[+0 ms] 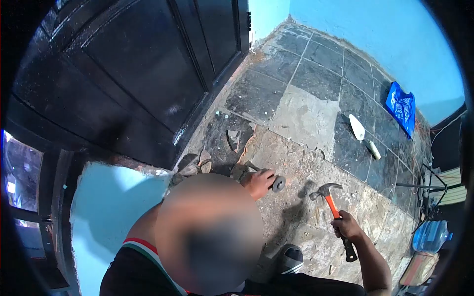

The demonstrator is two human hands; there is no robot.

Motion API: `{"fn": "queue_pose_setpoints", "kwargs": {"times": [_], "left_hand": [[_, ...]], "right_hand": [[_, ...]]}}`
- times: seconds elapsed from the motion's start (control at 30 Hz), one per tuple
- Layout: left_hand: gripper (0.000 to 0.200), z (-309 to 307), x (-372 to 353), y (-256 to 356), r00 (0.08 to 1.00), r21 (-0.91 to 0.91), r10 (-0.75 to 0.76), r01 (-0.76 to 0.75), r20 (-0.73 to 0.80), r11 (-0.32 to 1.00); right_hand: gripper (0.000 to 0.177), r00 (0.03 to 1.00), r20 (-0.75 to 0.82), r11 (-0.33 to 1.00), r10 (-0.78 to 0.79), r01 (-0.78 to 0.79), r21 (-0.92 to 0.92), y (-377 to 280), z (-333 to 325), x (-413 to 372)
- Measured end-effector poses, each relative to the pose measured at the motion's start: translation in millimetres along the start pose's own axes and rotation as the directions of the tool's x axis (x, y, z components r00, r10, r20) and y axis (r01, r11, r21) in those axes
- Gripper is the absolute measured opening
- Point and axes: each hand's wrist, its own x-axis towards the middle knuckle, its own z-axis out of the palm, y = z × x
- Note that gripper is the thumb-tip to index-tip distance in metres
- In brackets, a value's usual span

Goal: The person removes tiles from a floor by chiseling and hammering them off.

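Observation:
My left hand (260, 184) is closed around a chisel (279, 184), low over the broken floor. The chisel's round grey end sticks out on the right of the fist, and a dark bar shows on the other side near the tile edge. My right hand (347, 226) grips a claw hammer (330, 197) by its black handle, below an orange shaft. The hammer's metal head is raised to the right of the chisel, apart from it. Broken dark tile pieces (234, 139) lie beyond my left hand.
Rough stripped floor (281, 148) borders dark tiles (321, 74). A trowel (357, 128) and a blue bag (401, 109) lie on the tiles. A black door (143, 64) stands at left. A water jug (430, 237) and black metal stand (434, 186) are at right. A blurred patch hides part of the view.

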Motion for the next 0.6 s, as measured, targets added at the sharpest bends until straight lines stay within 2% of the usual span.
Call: {"fn": "queue_pose_setpoints", "kwargs": {"times": [0.03, 0.13, 0.23, 0.33, 0.43, 0.6], "left_hand": [[0.042, 36, -7, -20, 0.998, -0.15, -0.053, 0.048, -0.024, 0.988], [0.043, 24, -19, -16, 0.998, -0.071, 0.066, -0.066, -0.003, 0.995], [0.031, 1, -21, -18, 0.982, 0.087, 0.158, -0.149, -0.101, 0.985], [0.032, 8, -23, -31, 0.983, 0.012, 0.146, -0.146, -0.114, 0.989], [0.032, 20, -21, -33, 0.973, 0.015, 0.192, -0.192, -0.13, 0.981], [0.032, 16, -12, -27, 0.991, -0.011, 0.117, -0.118, -0.058, 0.993]], "right_hand": [[0.017, 1.0, -0.011, 1.0, -0.01, 0.01, 0.01, -14, 7, -6], [0.017, 0.999, -0.024, 0.999, -0.033, 0.032, -0.043, -38, 16, -12], [0.018, 0.997, -0.02, 0.995, -0.069, 0.067, -0.072, -54, 18, -15], [0.023, 0.993, -0.033, 0.988, -0.113, 0.109, -0.113, -88, 20, -25], [0.028, 0.984, -0.073, 0.972, -0.161, 0.145, -0.186, -114, 20, -27], [0.021, 0.943, -0.169, 0.957, -0.288, 0.276, -0.091, -170, 28, -25]]}}
